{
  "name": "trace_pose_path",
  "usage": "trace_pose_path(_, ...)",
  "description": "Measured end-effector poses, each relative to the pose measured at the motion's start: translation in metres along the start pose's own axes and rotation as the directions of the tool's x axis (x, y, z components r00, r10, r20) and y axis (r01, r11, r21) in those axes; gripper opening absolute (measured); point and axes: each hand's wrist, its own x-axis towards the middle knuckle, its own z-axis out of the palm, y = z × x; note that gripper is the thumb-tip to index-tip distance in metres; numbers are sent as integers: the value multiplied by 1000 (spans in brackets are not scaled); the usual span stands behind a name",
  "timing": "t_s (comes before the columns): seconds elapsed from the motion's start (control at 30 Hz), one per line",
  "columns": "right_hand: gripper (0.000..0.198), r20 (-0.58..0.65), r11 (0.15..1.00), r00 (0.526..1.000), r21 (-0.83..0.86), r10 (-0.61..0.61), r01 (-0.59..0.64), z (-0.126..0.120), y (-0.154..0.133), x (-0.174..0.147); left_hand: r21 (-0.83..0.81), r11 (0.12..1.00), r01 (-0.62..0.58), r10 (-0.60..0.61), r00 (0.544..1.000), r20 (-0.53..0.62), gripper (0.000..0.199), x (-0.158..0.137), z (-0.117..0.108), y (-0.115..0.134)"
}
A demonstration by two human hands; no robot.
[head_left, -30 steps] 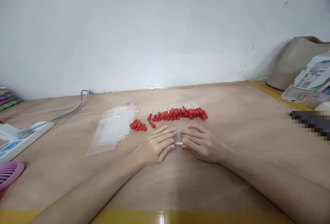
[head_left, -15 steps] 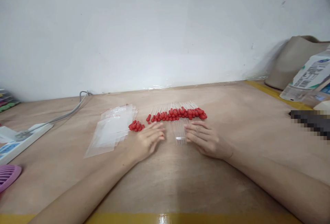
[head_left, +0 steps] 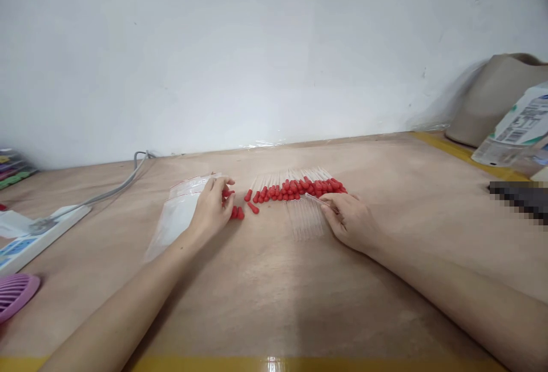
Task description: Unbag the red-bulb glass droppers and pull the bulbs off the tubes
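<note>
My right hand (head_left: 351, 215) pinches a thin clear glass dropper tube (head_left: 317, 198), its end pointing left. Beneath its fingertips lies a row of bare glass tubes (head_left: 302, 223). My left hand (head_left: 210, 203) is over a small pile of red rubber bulbs (head_left: 237, 213), with a red bulb (head_left: 228, 193) between thumb and fingers. One loose bulb (head_left: 253, 207) lies just right of the pile. Behind the tubes stretches a row of droppers with red bulbs (head_left: 295, 188), their glass stems pointing to the wall. Clear zip bags (head_left: 171, 221) are partly hidden by my left hand.
A power strip (head_left: 47, 235) with a grey cable (head_left: 115, 189) and a purple slotted object (head_left: 17, 295) are at the left. On the right stand a beige container (head_left: 483, 101), a labelled plastic bottle (head_left: 509, 132) and a dark blurred object (head_left: 518, 198). A white wall closes the back.
My left hand has moved left and onto the bulb pile, closing on a bulb. My right hand has picked up one glass tube. A loose bulb now lies apart from the pile.
</note>
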Motion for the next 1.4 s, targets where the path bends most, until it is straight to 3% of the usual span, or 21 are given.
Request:
trace_pose_path(0.13,10,-21,1000,999,12,25,-25,-1,1,0,56,993,-102,101,995,21,8,-6,5,2)
trace_pose_path(0.43,9,-73,1000,997,-13,16,-17,-2,-1,2,163,924,-345,320,934,161,21,-13,6,0)
trace_pose_path(0.57,9,-78,1000,997,-14,13,-14,-2,-2,2,205,893,-401,359,908,216,24,-16,5,-2)
trace_pose_path(0.8,10,-63,1000,998,-11,8,-9,-3,-3,2,227,908,-351,310,930,196,22,-15,0,-1)
trace_pose_path(1.13,13,73,999,996,28,-42,40,2,-10,1,309,932,-190,192,981,26,24,-13,2,7)
trace_pose_path(1.4,36,171,998,984,25,-55,52,-4,-12,3,238,970,-41,18,995,96,23,-7,4,8)
